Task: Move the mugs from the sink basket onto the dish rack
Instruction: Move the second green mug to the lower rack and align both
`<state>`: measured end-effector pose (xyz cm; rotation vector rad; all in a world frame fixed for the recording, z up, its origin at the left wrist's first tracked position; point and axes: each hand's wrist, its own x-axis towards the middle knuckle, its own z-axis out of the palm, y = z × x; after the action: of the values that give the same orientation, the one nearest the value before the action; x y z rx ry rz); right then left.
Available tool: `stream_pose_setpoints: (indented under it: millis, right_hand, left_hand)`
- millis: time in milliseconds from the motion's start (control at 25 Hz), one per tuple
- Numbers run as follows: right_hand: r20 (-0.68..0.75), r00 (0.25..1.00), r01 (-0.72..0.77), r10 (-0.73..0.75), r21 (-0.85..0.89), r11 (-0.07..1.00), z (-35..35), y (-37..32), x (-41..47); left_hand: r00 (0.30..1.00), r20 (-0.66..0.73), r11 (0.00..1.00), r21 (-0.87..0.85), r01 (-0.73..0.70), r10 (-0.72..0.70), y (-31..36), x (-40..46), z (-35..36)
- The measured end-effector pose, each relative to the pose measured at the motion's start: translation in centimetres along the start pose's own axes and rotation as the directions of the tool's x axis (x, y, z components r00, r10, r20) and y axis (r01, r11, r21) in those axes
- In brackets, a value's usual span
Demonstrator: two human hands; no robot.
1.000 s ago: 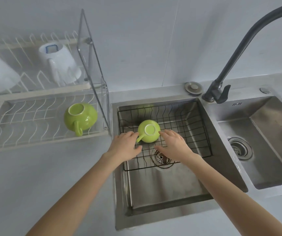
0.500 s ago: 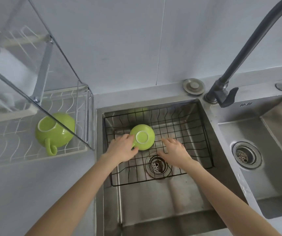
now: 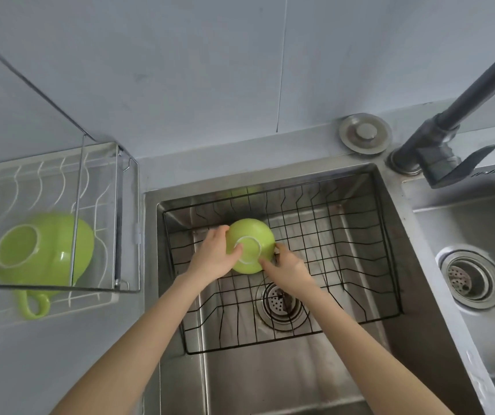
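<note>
Glazed lime-green ceramic mug [image 3: 250, 250], rounded and turned mouth-down, pale unglazed foot ring uppermost, in the black wire sink basket [image 3: 324, 235] inside the stainless steel sink [image 3: 270, 381]. Clasped from both sides: left hand [image 3: 214, 256] wrapped round the left flank with the thumb up on the foot ring, right hand [image 3: 288, 266] pressed to the right flank. Handle hidden, probably under the left palm. Likely moderately heavy, rigid, brittle against steel wire, and slick if wet. Best taken by the handle or cupped low round the widest curve, not pinched at the narrow foot. Second matching green mug [image 3: 44, 256] already mouth-down on the white wire dish rack [image 3: 99, 187] to the left, handle toward the viewer. Needs a straight lift clear of the basket wall.
</note>
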<state>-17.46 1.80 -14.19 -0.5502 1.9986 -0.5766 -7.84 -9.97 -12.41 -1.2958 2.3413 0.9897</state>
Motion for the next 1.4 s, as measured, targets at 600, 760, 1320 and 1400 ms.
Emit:
stream_pose_setpoints:
  millis: [600,760,1320,1400]
  right_hand:
    - [-0.115,0.990,-0.055,0.079,0.194,0.980,2.0,-0.2,-0.8]
    - [-0.138,0.989,-0.023,0.044,0.151,0.988,1.3,-0.3,-1.9]
    - [-0.245,0.967,0.109,-0.074,0.129,0.986,-1.0,-2.1,-12.9]
    - [-0.274,0.953,0.156,-0.128,0.084,0.984,-0.6,-2.7,-15.0]
  left_hand:
    - [0.990,-0.135,0.970,-0.241,0.017,-0.051,-0.5,-0.8,2.3]
    - [0.992,-0.088,0.951,-0.304,0.056,-0.086,-1.0,-2.7,2.7]
    - [0.966,-0.006,0.901,-0.359,-0.242,0.258,-1.0,-15.1,0.0]
    - [0.955,-0.089,0.890,-0.346,-0.297,0.284,-1.2,-16.8,0.1]
